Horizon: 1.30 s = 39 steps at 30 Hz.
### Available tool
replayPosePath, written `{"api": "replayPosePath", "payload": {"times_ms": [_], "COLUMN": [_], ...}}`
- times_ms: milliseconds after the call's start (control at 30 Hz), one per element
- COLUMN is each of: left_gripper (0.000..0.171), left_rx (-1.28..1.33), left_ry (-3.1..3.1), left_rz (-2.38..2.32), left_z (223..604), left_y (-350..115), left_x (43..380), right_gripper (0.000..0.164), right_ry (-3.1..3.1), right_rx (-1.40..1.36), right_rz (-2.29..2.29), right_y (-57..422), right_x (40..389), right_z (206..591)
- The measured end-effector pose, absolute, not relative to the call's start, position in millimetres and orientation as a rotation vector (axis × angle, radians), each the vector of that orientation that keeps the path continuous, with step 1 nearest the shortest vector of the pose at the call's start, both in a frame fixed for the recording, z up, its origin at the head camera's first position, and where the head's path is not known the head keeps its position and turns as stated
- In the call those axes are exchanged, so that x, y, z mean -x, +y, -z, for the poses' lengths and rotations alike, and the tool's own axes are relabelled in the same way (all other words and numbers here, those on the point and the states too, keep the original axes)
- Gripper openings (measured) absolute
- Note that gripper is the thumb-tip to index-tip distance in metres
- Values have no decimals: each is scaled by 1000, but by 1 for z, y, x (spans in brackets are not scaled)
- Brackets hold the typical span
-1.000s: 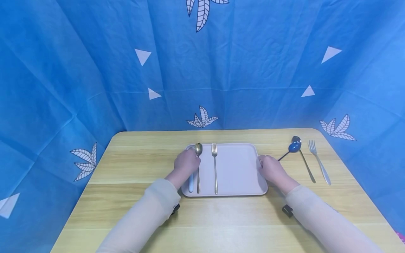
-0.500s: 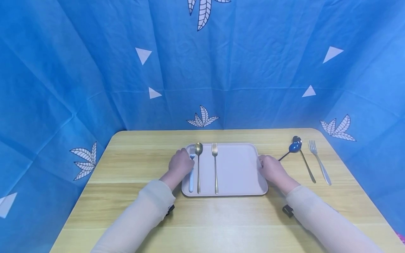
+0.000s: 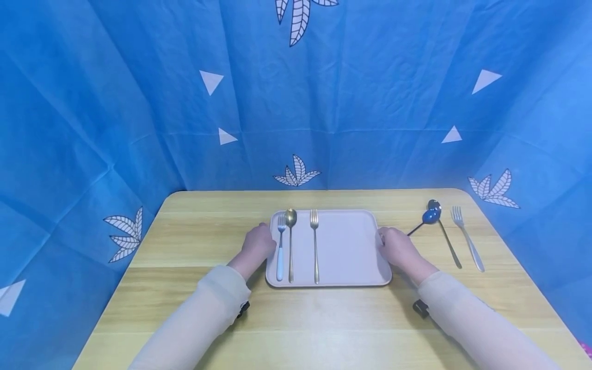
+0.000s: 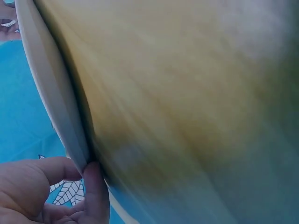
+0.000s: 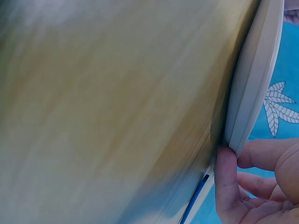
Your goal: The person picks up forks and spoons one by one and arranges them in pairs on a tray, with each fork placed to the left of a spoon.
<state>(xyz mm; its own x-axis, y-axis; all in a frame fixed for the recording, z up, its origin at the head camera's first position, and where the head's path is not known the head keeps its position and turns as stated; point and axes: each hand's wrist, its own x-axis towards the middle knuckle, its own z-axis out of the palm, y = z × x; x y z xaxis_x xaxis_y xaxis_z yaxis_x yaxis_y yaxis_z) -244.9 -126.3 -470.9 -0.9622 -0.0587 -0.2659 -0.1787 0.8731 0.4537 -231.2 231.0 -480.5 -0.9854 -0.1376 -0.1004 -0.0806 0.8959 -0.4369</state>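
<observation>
A pale pinkish tray (image 3: 349,249) lies on the wooden table in the head view. My left hand (image 3: 256,245) pinches its left rim; in the left wrist view, thumb and finger meet at the tray edge (image 4: 51,84). The opposite rim is pinched by my right hand (image 3: 398,246), and the right wrist view shows those fingertips at the tray (image 5: 254,79) corner. On the tray's left part lie a fork with a light blue handle (image 3: 279,264), a gold spoon (image 3: 290,218) and a gold fork (image 3: 315,226), side by side and roughly parallel.
Right of the tray, a blue spoon (image 3: 430,216) overlaps a dark-bowled spoon (image 3: 449,244); my right hand hides part of the blue one's handle. Farther right lies a silver fork (image 3: 469,241). A blue patterned curtain (image 3: 370,103) hangs behind the wooden table (image 3: 324,329).
My left hand has moved left, off the blue-handled fork, to the tray's left rim. That fork is now fully uncovered beside the gold spoon. The right hand has stayed at the right rim.
</observation>
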Motion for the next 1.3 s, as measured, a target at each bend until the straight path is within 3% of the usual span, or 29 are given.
{"api": "replayPosePath", "payload": {"times_ms": [500,733,1167,1300], "left_gripper": [24,33,26,27], "left_rx": [143,163,196,188], "left_ry": [2753,2720,2676,2682], "left_rz": [-750,-764,-787,-809], "left_z": [471,469,471,470], "left_y": [-135,-134,-134,-133], "left_x": [246,248,253,251], "right_gripper": [41,45,32,36], "right_ry": [2906,2859,2707,2714], "right_rx": [151,154,79,70], "right_rz": [682,710,602,487], "right_y": [229,239,278,288], "right_x": [230,231,250,255], "right_z": [479,474,433,430]}}
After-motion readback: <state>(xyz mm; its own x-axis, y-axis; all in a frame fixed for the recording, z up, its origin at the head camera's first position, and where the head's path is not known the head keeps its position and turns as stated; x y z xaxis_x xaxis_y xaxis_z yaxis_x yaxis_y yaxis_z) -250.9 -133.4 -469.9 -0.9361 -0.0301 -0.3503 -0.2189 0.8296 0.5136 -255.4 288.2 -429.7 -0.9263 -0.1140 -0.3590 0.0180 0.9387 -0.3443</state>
